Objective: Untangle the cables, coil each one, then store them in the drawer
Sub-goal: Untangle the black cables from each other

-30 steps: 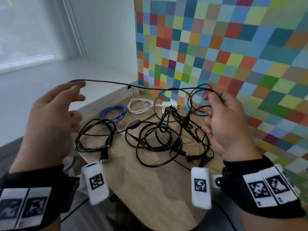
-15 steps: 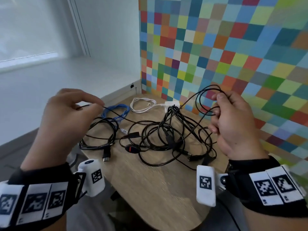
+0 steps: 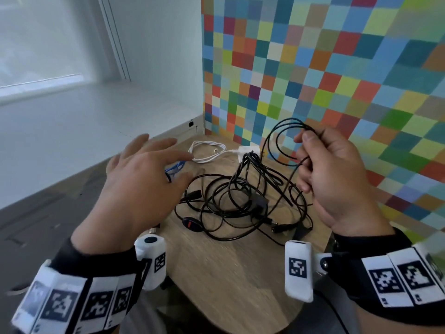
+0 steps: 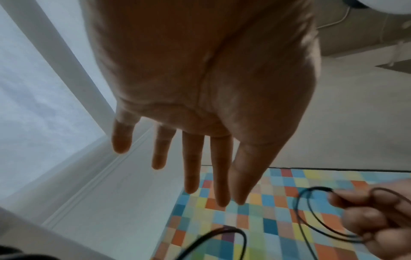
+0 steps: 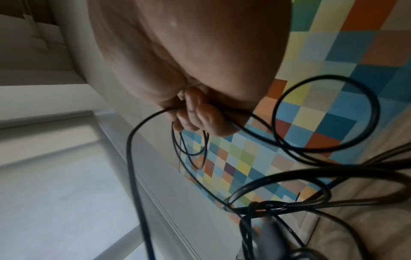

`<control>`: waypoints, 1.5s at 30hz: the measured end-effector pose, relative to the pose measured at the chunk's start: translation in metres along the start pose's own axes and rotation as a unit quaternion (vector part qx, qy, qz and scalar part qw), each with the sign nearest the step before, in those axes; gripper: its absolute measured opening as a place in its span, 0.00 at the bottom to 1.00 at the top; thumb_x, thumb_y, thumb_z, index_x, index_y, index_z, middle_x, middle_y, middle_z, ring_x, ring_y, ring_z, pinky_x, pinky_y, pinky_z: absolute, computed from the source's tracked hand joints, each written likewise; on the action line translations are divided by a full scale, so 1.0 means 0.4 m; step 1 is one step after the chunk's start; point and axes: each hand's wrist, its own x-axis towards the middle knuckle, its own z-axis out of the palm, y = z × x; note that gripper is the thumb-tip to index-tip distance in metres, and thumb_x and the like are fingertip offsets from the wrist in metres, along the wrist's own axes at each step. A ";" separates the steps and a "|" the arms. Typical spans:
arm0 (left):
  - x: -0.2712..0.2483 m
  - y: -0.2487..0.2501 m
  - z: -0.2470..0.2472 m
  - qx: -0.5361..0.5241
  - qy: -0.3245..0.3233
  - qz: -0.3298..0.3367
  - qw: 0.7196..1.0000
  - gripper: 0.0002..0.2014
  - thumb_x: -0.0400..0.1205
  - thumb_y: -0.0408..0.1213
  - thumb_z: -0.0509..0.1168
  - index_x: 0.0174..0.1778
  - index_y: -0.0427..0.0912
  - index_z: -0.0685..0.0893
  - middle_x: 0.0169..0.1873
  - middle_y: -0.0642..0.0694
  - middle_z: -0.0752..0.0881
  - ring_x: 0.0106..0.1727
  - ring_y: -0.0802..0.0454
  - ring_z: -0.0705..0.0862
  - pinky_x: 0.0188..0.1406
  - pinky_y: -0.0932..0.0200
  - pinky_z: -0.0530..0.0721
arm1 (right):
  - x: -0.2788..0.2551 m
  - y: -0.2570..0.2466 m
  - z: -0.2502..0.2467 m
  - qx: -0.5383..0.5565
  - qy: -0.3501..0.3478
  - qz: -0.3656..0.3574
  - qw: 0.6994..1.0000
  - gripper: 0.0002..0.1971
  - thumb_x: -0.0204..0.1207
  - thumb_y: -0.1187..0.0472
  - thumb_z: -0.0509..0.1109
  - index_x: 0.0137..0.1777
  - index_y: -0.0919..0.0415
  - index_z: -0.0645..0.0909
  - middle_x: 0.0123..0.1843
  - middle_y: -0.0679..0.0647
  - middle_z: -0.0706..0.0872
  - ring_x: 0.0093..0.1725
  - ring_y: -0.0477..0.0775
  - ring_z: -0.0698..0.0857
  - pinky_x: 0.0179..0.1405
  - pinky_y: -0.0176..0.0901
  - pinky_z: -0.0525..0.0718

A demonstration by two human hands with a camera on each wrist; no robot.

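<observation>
Hands first: the right hand was raised above the bench, fingers curled round a couple of small loops of thin black cable, pinching them where they cross. The rest of that cable ran down into the pile, so only part of it was coiled. The left hand hovered flat over the left side of the bench with fingers spread and straight, gripping nothing, as the left wrist view showed pretty clearly.

Below them, the tangled heap of black cables sat in the middle of the light wooden bench, strands crossing all over, one with an inline switch with a red button and a couple of barrel plugs sticking out. Honestly that knot looked like most of the job.

Further back, a white charging cable with its white plug block lay loosely looped and apart from the heap, and a blue cable peeked out from under the left fingers. Couldn't tell how tidy that one was.

No drawer showed in any view, so my guess was nothing had been stored: early days, first coil barely started.
</observation>
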 end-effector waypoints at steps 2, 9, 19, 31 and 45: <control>-0.005 0.022 0.017 0.020 -0.016 0.039 0.999 0.17 0.84 0.54 0.67 0.68 0.74 0.82 0.77 0.72 0.74 0.87 0.53 0.63 0.85 0.35 0.61 | -0.008 -0.007 0.010 -0.004 -0.012 -0.013 1.000 0.13 0.93 0.61 0.60 0.48 0.56 0.82 0.32 0.51 0.71 0.21 0.46 0.62 0.23 0.48 0.58; -0.044 0.104 0.038 -0.040 -0.092 0.096 0.990 0.17 0.87 0.49 0.65 0.71 0.72 0.81 0.28 0.86 0.78 0.31 0.77 0.78 0.37 0.76 0.70 | -0.035 -0.060 0.012 0.024 -0.071 -0.044 0.996 0.13 0.93 0.62 0.58 0.48 0.57 0.81 0.31 0.49 0.72 0.22 0.48 0.60 0.25 0.52 0.56; -0.048 0.093 0.052 0.050 -0.169 0.142 0.974 0.26 0.86 0.59 0.62 0.81 0.73 0.66 0.63 0.63 0.87 0.63 0.58 0.85 0.59 0.58 0.83 | -0.073 -0.164 0.007 0.099 -0.161 -0.143 0.972 0.09 0.89 0.57 0.60 0.48 0.55 0.78 0.30 0.50 0.68 0.19 0.48 0.56 0.22 0.39 0.58; -0.016 0.005 -0.030 -0.094 -0.095 -0.020 0.991 0.32 0.80 0.71 0.54 0.41 0.46 0.88 0.27 0.49 0.84 0.34 0.50 0.85 0.36 0.53 0.79 | 0.005 -0.134 -0.096 0.083 0.015 -0.103 0.991 0.14 0.94 0.55 0.56 0.46 0.49 0.79 0.30 0.45 0.68 0.19 0.45 0.58 0.20 0.31 0.62; -0.011 -0.038 -0.037 -0.068 -0.165 0.003 0.984 0.43 0.64 0.55 0.85 0.71 0.75 0.70 0.22 0.57 0.74 0.25 0.61 0.75 0.28 0.63 0.72 | 0.032 -0.058 -0.092 0.057 0.118 -0.029 0.991 0.16 0.91 0.57 0.60 0.41 0.48 0.82 0.33 0.46 0.75 0.23 0.49 0.63 0.20 0.37 0.63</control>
